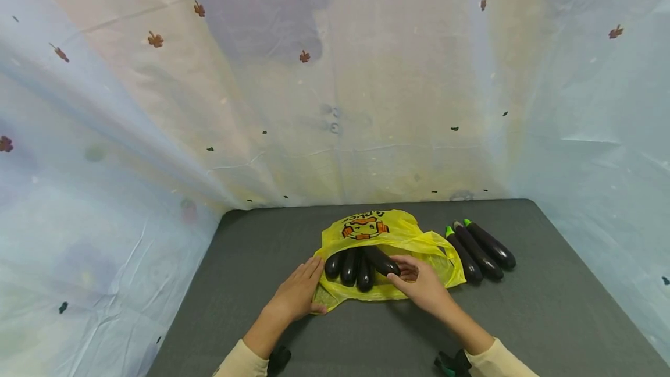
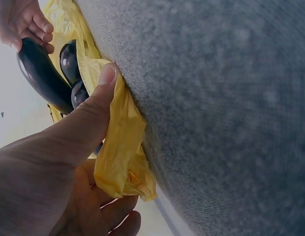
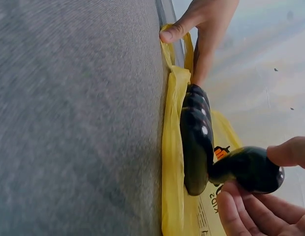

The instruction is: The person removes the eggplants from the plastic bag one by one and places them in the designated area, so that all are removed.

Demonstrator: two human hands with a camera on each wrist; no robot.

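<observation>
A yellow plastic bag (image 1: 366,294) with a printed cartoon lies on the table, its mouth facing me. Several dark eggplants (image 1: 349,267) lie side by side inside, blunt ends toward the opening. My left hand (image 1: 299,288) grips the bag's left edge, thumb over the plastic in the left wrist view and fingers on the other side. Between thumb and fingers, my right hand (image 1: 419,285) holds the blunt end of another eggplant (image 3: 258,169). This one slants above the others, and its far end is hidden in the bag.
To the right of the bag, 3 eggplants (image 1: 478,252) with green or brownish stem ends lie together on the grey table (image 1: 549,307). A patterned plastic sheet (image 1: 335,86) hangs behind the table and along its sides.
</observation>
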